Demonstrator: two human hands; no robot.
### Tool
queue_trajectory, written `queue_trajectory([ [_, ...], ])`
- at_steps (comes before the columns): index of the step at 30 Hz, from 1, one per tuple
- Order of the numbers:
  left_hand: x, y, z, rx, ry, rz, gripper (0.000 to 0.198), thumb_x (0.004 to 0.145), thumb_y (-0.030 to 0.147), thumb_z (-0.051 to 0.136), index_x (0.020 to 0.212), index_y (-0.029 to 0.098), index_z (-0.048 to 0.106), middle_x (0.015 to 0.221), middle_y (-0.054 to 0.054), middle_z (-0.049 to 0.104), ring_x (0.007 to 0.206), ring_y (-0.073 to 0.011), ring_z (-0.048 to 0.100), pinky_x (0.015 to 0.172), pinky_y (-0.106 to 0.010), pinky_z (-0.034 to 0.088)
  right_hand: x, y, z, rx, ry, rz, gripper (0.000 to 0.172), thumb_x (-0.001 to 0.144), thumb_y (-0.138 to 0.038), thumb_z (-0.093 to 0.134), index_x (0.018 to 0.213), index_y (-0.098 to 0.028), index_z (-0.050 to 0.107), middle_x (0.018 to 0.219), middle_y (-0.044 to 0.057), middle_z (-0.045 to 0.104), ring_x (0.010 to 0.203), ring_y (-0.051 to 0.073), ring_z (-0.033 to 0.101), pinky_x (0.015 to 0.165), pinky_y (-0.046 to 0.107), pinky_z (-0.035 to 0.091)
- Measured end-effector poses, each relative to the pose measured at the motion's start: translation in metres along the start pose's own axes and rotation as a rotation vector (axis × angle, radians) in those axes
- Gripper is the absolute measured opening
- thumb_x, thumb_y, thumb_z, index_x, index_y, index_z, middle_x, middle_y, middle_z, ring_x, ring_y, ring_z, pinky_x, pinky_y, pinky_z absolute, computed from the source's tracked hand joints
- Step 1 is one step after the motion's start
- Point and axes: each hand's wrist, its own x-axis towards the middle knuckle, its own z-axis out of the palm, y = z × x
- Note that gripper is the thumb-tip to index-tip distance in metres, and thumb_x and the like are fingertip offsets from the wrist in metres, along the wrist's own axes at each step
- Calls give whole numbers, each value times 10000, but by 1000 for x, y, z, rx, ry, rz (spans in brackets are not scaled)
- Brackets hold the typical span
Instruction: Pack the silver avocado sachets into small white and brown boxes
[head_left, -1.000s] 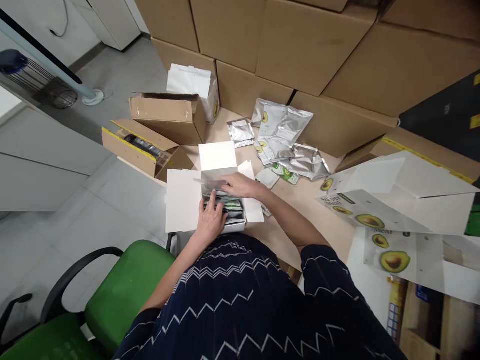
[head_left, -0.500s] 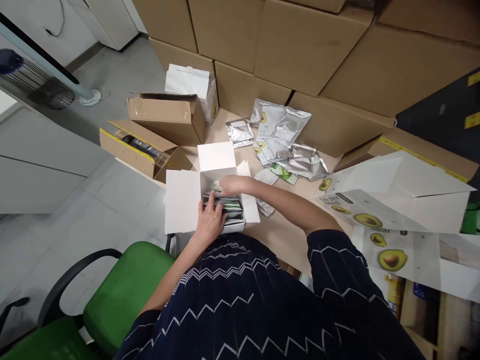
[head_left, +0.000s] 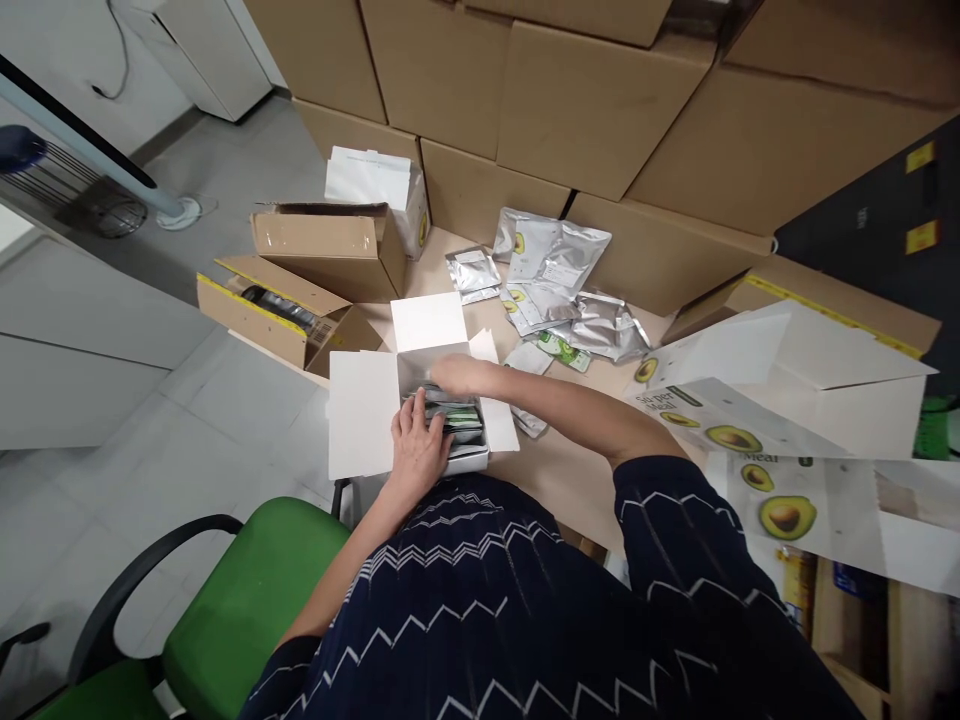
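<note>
nearest to the person's dark shirt with white zigzag lines point(head_left: 465, 560) stands the open white cardboard box point(head_left: 466, 464), on the light wooden table point(head_left: 574, 475), its flaps folded outward. the left hand point(head_left: 420, 440) lies over its near left part, the fingers a little apart and resting on the row of thin, flat packets with dark and green edges point(head_left: 463, 424), which stand inside the box; whether it pinches any of them, i cannot tell. the right hand point(head_left: 459, 375) reaches into the far end of the same box; its fingertips are hidden, so what they hold, if anything, i cannot tell. i judge the packets light and flexible, probably smooth and somewhat slippery, so the upper edge, between thumb and fingers, seems the best place to take hold. the box looks light and rather stiff in its walls, but its flaps may bend easily; better to hold it by a wall. farther away, the loose shiny silver foil pouches point(head_left: 564, 262) lie in a pile, before the stacked brown cardboard cartons point(head_left: 585, 110); these pouches may crease under a hard squeeze.
</note>
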Motion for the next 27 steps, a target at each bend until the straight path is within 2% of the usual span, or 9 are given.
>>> queue_trajectory([
  [4, 3, -4, 1, 7, -15, 47, 273, 902, 342, 608, 1090, 149, 653, 1633, -241, 285, 1520, -439, 238, 1175, -679, 251, -3, 6, 3, -68, -23, -31, 253, 910, -140, 551, 1002, -74, 777, 976, 197, 766, 876, 248, 719, 718, 287, 465],
  [10, 10, -6, 6, 25, -61, 84, 284, 910, 367, 598, 1083, 146, 645, 1598, -258, 345, 1514, -452, 244, 1160, -733, 224, -1, 14, 11, -51, -66, -30, 262, 936, -204, 560, 1013, -65, 768, 996, 195, 759, 871, 246, 700, 721, 295, 449],
  [15, 11, -4, 4, 42, -64, 72, 328, 894, 395, 626, 1128, 167, 651, 1584, -234, 382, 1511, -448, 252, 1158, -730, 238, -15, 16, 1, 126, -25, -60, 271, 951, -198, 530, 1059, -99, 759, 1027, 152, 765, 884, 202, 683, 744, 270, 464],
  [18, 11, -2, 2, 40, -67, 64, 335, 893, 394, 630, 1146, 177, 661, 1569, -223, 409, 1506, -449, 260, 1163, -724, 242, -23, 29, -15, 535, 168, -137, 247, 960, -220, 519, 1052, -144, 736, 1017, 79, 768, 824, 134, 681, 711, 217, 491],
  [21, 10, -1, -1, 21, -78, 52, 320, 890, 376, 635, 1139, 177, 668, 1563, -216, 420, 1505, -452, 261, 1167, -718, 250, -20, 63, -31, 892, 536, -4, 278, 994, -315, 477, 992, -136, 689, 893, 50, 748, 648, 92, 646, 595, 189, 490],
  [23, 10, -1, -1, 11, -78, 45, 308, 893, 361, 634, 1136, 176, 670, 1563, -209, 424, 1504, -449, 267, 1173, -710, 255, -9, 96, -37, 897, 791, 194, 303, 1003, -343, 457, 973, -132, 673, 841, 46, 727, 650, 103, 640, 616, 203, 505],
  [24, 9, -1, -1, 11, -74, 44, 305, 895, 357, 632, 1139, 177, 669, 1563, -206, 425, 1504, -446, 270, 1176, -705, 257, -1, 114, -37, 836, 871, 301, 289, 995, -331, 469, 983, -130, 676, 852, 52, 724, 707, 123, 655, 675, 225, 523],
  [25, 9, -1, -1, 12, -70, 45, 306, 898, 356, 630, 1145, 179, 668, 1564, -203, 425, 1504, -444, 271, 1178, -701, 259, 8, 132, -36, 749, 908, 402, 267, 981, -312, 493, 1013, -127, 683, 891, 66, 726, 794, 153, 670, 759, 257, 535],
  [27, 8, -1, 0, 17, -64, 49, 316, 903, 363, 626, 1158, 180, 666, 1563, -201, 427, 1502, -446, 275, 1178, -698, 266, 29, 165, -30, 552, 864, 547, 304, 943, -297, 560, 1153, -113, 679, 1064, 124, 714, 1009, 228, 658, 938, 336, 508],
])
